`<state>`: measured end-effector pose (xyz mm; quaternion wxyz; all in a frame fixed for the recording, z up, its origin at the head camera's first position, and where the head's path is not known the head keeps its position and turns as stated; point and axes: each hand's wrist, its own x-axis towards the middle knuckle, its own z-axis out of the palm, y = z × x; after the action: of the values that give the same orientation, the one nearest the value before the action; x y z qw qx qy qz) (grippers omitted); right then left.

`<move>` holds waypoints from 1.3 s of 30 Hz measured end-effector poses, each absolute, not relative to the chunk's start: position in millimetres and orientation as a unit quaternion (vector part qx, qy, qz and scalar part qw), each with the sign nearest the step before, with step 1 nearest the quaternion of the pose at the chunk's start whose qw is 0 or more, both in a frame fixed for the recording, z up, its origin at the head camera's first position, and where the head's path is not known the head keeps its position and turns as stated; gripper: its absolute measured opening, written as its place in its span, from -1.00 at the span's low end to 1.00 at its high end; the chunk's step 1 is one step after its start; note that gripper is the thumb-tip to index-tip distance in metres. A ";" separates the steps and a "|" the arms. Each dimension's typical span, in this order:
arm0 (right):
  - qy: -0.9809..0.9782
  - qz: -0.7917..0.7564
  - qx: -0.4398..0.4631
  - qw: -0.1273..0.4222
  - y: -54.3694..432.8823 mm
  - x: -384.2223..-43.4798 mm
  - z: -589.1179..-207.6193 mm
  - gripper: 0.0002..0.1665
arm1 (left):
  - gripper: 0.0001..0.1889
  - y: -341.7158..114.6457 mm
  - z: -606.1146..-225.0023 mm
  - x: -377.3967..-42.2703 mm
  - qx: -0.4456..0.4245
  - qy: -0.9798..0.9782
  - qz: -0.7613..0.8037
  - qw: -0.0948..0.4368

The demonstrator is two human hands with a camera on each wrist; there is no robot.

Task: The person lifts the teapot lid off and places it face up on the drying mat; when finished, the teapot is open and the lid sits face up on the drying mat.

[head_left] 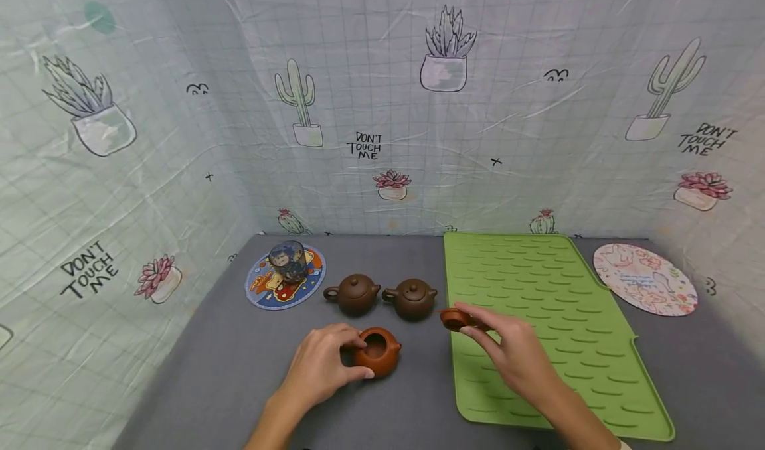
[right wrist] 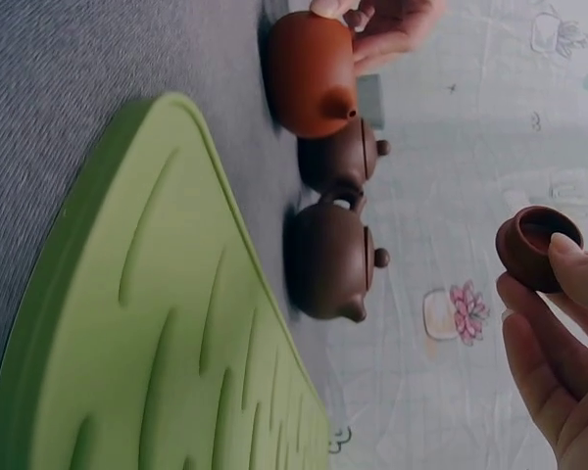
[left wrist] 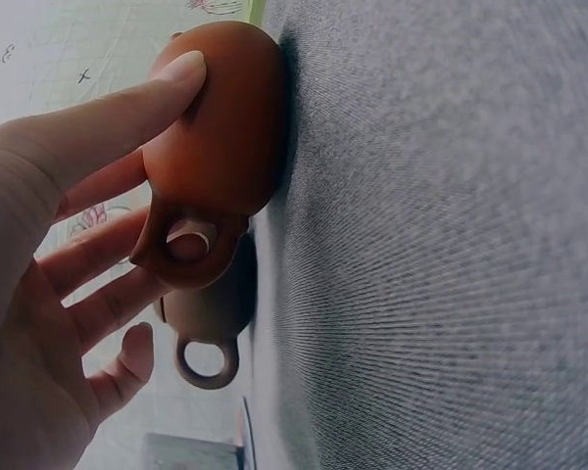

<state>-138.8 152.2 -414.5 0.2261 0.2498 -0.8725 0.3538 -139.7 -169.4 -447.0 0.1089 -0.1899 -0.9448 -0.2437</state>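
An orange-brown teapot point(head_left: 388, 364) stands on the grey cloth with its round top opening uncovered. My left hand point(head_left: 323, 364) grips its body from the handle side; the left wrist view shows the thumb point(left wrist: 181, 83) on the near side and fingers behind. Above the green mat's left edge, my right hand point(head_left: 514, 350) pinches a small reddish-brown teapot lid point(right wrist: 517, 250) between thumb and fingers, its hollow side exposed. Two dark brown teapots, one on the left point(head_left: 356, 297) and one on the right point(head_left: 412, 300), stand lidded behind the orange one.
A green ridged mat point(head_left: 538, 291) covers much of the right side. At the back left, a dark transparent cup point(head_left: 288, 262) stands on a blue patterned round mat point(head_left: 258, 294). A pink patterned round mat point(head_left: 645, 279) lies far right. Patterned cloth walls point(head_left: 358, 58) enclose the table.
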 end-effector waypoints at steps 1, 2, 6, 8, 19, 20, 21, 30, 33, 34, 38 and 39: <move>-0.873 0.353 0.247 0.228 154.1 -138.7 -414.8 -0.49 | -0.61 -169.6 -447.2 -139.8 -0.189 -0.945 -0.244 0.108; -0.874 0.353 0.243 0.230 155.9 -138.5 -415.0 -0.49 | -0.61 -169.7 -447.2 -139.8 -0.187 -0.946 -0.244 0.107; -0.865 0.377 0.239 0.230 162.0 -137.7 -415.1 -0.51 | -0.61 -170.1 -447.5 -139.9 -0.183 -0.946 -0.248 0.099; -0.858 0.390 0.242 0.230 164.3 -137.5 -415.0 -0.54 | -0.61 -170.1 -447.4 -140.0 -0.182 -0.946 -0.252 0.096; -0.847 0.389 0.267 0.245 171.3 -135.8 -419.9 -0.61 | -0.61 -169.7 -447.0 -140.0 -0.182 -0.941 -0.264 0.105; -0.849 0.387 0.265 0.241 172.0 -135.3 -420.9 -0.61 | -0.61 -169.7 -447.0 -140.0 -0.182 -0.941 -0.265 0.105; -0.850 0.387 0.266 0.237 172.7 -134.8 -422.0 -0.61 | -0.61 -169.8 -447.0 -140.0 -0.182 -0.941 -0.265 0.105; -0.867 0.363 0.278 0.198 182.2 -129.9 -432.7 -0.59 | -0.62 -171.3 -447.1 -141.2 -0.182 -0.942 -0.265 0.094; -0.869 0.359 0.286 0.186 184.2 -129.0 -437.6 -0.55 | -0.62 -171.1 -446.8 -141.7 -0.183 -0.942 -0.268 0.093; -0.869 0.358 0.290 0.182 184.4 -128.8 -439.4 -0.55 | -0.62 -171.0 -446.7 -141.8 -0.182 -0.941 -0.269 0.093; -0.867 0.354 0.309 0.167 185.2 -128.0 -447.1 -0.56 | -0.62 -170.9 -446.1 -141.8 -0.181 -0.941 -0.271 0.094; -0.866 0.354 0.313 0.161 185.4 -127.8 -449.0 -0.56 | -0.62 -170.9 -445.9 -141.9 -0.181 -0.941 -0.271 0.094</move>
<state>-127.8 185.4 -449.0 0.1610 0.3133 -0.8662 0.3545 -141.9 -170.9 -445.9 0.0941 -0.1809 -0.9408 -0.2709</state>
